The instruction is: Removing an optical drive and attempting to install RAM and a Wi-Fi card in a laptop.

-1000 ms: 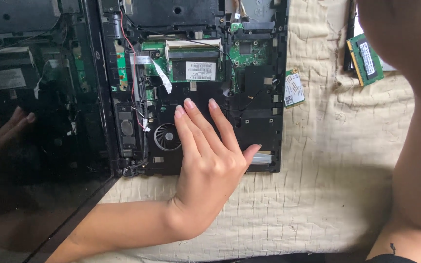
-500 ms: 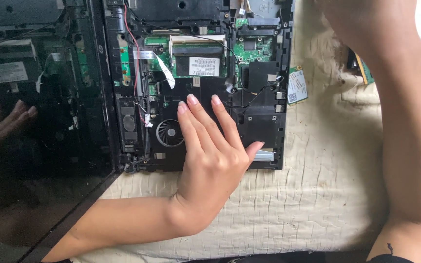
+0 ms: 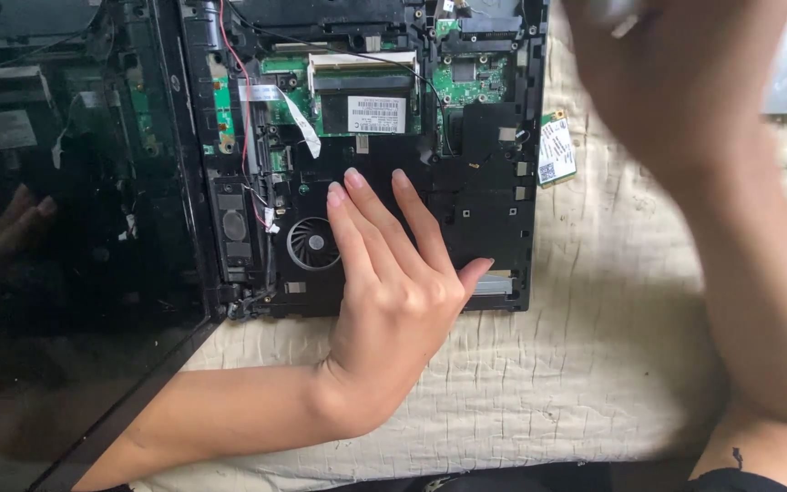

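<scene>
My left hand (image 3: 393, 301) lies flat, grip apart, on the opened laptop base (image 3: 494, 228) at frame centre, beside the cooling fan (image 3: 311, 243). My right hand (image 3: 676, 82), upper right, is blurred; grip indeterminate. A wireless card (image 3: 557, 150) rests on the quilted cloth (image 3: 594, 364).

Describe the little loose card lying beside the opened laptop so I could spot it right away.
Start at the opened black laptop base on the cream quilted cloth, where the left hand lies flat. Go just past its right edge: the small card lies there on the cloth. Unlike the boards inside, it is loose, green-edged with a white label.
</scene>
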